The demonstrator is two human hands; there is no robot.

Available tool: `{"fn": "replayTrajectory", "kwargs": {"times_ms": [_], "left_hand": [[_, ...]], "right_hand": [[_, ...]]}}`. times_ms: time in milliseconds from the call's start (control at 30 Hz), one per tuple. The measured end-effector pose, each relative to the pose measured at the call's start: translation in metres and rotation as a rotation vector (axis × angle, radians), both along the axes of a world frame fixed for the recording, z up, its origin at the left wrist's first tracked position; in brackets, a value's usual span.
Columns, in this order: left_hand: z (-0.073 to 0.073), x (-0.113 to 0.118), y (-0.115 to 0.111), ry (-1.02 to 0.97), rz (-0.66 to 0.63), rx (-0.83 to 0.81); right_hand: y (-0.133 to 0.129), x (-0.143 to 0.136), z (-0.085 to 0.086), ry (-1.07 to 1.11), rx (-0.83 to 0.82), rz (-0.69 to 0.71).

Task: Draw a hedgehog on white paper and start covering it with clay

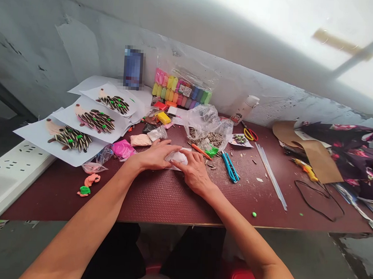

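Note:
A pale white lump that looks like modelling clay point(177, 157) lies on a small white paper point(186, 149) at the middle of the table. From the left, my left hand point(157, 154) curves about it, fingers and thumb at its edges. My right hand point(195, 170) has its thumb and bent fingers on the lump's right side. The fingers partly cover lump and paper. Nearest my left hand are a pink clay packet point(123, 149) and a peach clay packet point(140, 140). An orange pencil-like stick point(201, 151) and a blue utility knife point(230, 167) lie right of my right hand.
Sunflower seeds point(214, 139) spill from a clear bag point(203, 115). Paper sheets with seed-covered hedgehogs point(70, 137) overlap at left, above a white power strip point(12, 176). Scissors point(249, 133), glue sticks point(270, 175) and a yellow glue gun point(306, 170) lie at right.

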State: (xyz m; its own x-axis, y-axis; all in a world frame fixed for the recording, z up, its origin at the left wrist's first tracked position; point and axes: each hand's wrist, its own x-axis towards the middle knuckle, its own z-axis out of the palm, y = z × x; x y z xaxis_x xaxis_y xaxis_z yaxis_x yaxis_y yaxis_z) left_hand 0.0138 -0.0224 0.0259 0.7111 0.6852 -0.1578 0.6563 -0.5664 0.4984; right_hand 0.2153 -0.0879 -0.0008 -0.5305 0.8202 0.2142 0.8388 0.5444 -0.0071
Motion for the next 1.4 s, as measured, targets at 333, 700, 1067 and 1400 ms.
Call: {"fn": "replayTrajectory", "kwargs": {"times_ms": [333,700,1067,1400], "left_hand": [[0.000,-0.003,0.002,-0.004,-0.001,-0.017],[0.000,-0.004,0.004,-0.020,0.030,0.006],[-0.006,-0.008,0.008,-0.033,0.003,0.028],[-0.011,-0.009,0.009,-0.042,-0.014,0.058]], "right_hand": [[0.002,0.006,-0.003,-0.023,-0.028,-0.034],[0.000,0.006,-0.005,0.025,-0.026,-0.064],[0.000,0.006,-0.001,0.025,-0.019,-0.003],[0.000,-0.004,0.006,-0.020,-0.044,0.027]]}}
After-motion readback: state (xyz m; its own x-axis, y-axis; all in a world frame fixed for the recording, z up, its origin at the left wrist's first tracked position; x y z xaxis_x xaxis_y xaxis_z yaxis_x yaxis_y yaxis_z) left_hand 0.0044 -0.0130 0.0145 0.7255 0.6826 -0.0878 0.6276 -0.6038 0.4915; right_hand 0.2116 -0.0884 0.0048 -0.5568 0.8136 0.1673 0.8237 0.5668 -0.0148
